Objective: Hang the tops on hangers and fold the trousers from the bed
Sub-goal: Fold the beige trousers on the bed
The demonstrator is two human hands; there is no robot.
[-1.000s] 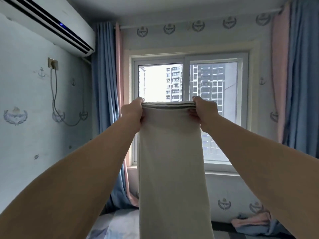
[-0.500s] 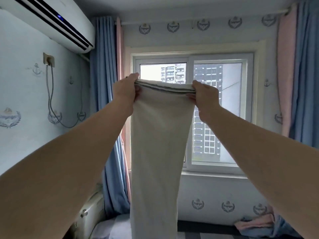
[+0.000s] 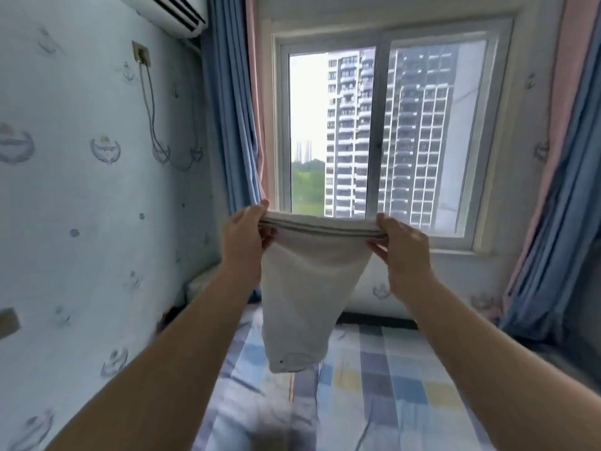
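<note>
A pair of white trousers (image 3: pixel 302 294) hangs in the air in front of the window. My left hand (image 3: pixel 247 236) pinches the left end of the top edge and my right hand (image 3: pixel 398 245) pinches the right end, so the edge is stretched level between them. The cloth narrows downward and its lower end dangles just above the checked bed sheet (image 3: pixel 383 379). No tops or hangers are in view.
The bed runs from me toward the window (image 3: pixel 374 131), with a wallpapered wall (image 3: pixel 81 206) close on the left. Blue and pink curtains (image 3: pixel 231 109) hang on both sides. An air conditioner (image 3: pixel 169 11) sits high on the left wall.
Both hands have come down with the trousers, from window-top height to the sill. The view has tipped down and the bed now shows. The hands stand wider apart.
</note>
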